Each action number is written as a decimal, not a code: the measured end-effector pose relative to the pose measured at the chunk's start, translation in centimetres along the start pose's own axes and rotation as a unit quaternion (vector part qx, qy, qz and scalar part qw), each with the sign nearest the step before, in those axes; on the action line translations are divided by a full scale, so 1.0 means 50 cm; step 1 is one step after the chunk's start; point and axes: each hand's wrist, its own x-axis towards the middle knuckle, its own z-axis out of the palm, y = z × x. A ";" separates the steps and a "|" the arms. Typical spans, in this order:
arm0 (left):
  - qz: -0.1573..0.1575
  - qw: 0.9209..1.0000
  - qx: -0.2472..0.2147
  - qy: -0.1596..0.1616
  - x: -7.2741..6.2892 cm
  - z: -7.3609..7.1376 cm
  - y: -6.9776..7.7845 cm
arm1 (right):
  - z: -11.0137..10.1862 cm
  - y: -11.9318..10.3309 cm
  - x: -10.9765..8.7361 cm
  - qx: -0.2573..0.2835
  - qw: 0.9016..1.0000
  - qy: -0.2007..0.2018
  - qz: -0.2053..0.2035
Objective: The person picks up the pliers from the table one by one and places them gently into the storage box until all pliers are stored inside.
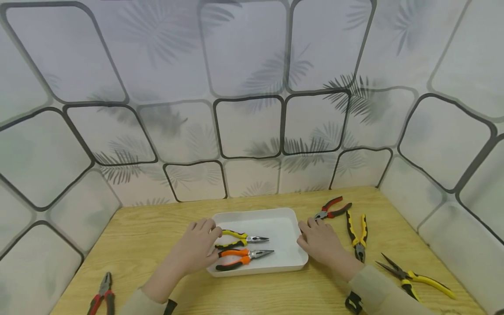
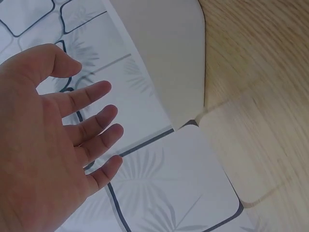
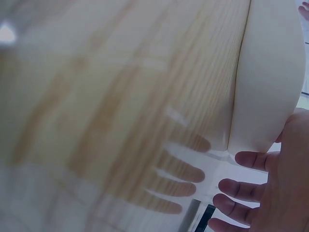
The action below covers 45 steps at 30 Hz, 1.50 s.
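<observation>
Leaf-patterned walls [image 1: 250,127] back a wood-grain table [image 1: 145,236]. Well left of the left fingers lie red-handled pliers [image 1: 105,288]. The left hand [image 1: 197,249] has its fingers loosely bent and parted, gripping nothing, by the left end of a white tray [image 1: 285,240]; whether they touch its rim, I cannot tell. The tray sits between both hands, its long axis running from one to the other. Inside, yellow-black pliers [image 1: 246,239] and orange-black pliers [image 1: 246,259] have handles near the left fingers, noses toward the right. The right hand [image 1: 320,240] stands at the opposite end, fingers relaxed and spread, its thumb hidden in the wrist view. Just beyond its fingers are red-black pliers [image 1: 323,214]; further right, two yellow-handled pliers [image 1: 356,240] tighten that side. More room lies left of the left fingers.
</observation>
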 end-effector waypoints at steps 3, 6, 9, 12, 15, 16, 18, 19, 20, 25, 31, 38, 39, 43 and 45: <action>-0.009 1.000 0.001 0.006 -0.011 -0.003 -0.003 | 0.000 0.002 -0.003 -0.001 1.000 0.005 -0.004; -0.018 1.000 0.005 0.016 -0.023 -0.006 -0.006 | 0.002 0.004 -0.004 -0.003 1.000 0.008 -0.006; -0.027 0.999 0.004 0.023 -0.035 -0.010 -0.010 | 0.004 0.006 -0.004 -0.005 1.000 0.010 -0.005; -0.037 0.999 0.001 0.033 -0.047 -0.015 -0.015 | 0.007 0.007 -0.002 -0.002 1.000 0.013 -0.004; -0.047 0.998 -0.003 0.034 -0.057 -0.019 -0.021 | 0.011 0.007 -0.001 0.006 1.000 0.012 -0.004; -0.050 0.998 -0.002 0.032 -0.060 -0.020 -0.022 | 0.012 0.007 0.000 0.007 1.000 0.011 -0.003; -0.055 0.998 -0.002 0.027 -0.066 -0.021 -0.026 | 0.015 0.007 0.001 0.006 1.000 0.004 0.000; -0.056 0.998 -0.003 0.026 -0.068 -0.021 -0.027 | 0.016 0.008 0.002 0.005 1.000 0.002 0.001; -0.057 0.998 -0.003 0.025 -0.070 -0.022 -0.028 | 0.016 0.008 0.002 0.004 1.000 -0.001 0.003; -0.065 0.997 -0.003 0.030 -0.081 -0.021 -0.035 | 0.016 0.009 0.003 0.003 1.000 0.000 0.003; -0.081 0.996 -0.003 0.033 -0.093 -0.019 -0.044 | 0.011 0.006 0.003 0.001 1.000 -0.005 0.006; -0.097 0.995 -0.009 0.032 -0.114 -0.024 -0.054 | 0.007 0.003 0.002 0.003 1.000 -0.003 0.006; -0.100 0.995 -0.010 0.027 -0.117 -0.024 -0.055 | 0.009 0.004 0.003 0.001 1.000 -0.003 0.007; -0.116 0.993 -0.018 0.012 -0.129 -0.024 -0.061 | 0.017 0.008 0.005 -0.002 1.000 -0.003 0.010; -0.123 0.992 -0.021 0.007 -0.136 -0.023 -0.064 | 0.018 0.009 0.005 -0.002 1.000 -0.004 0.011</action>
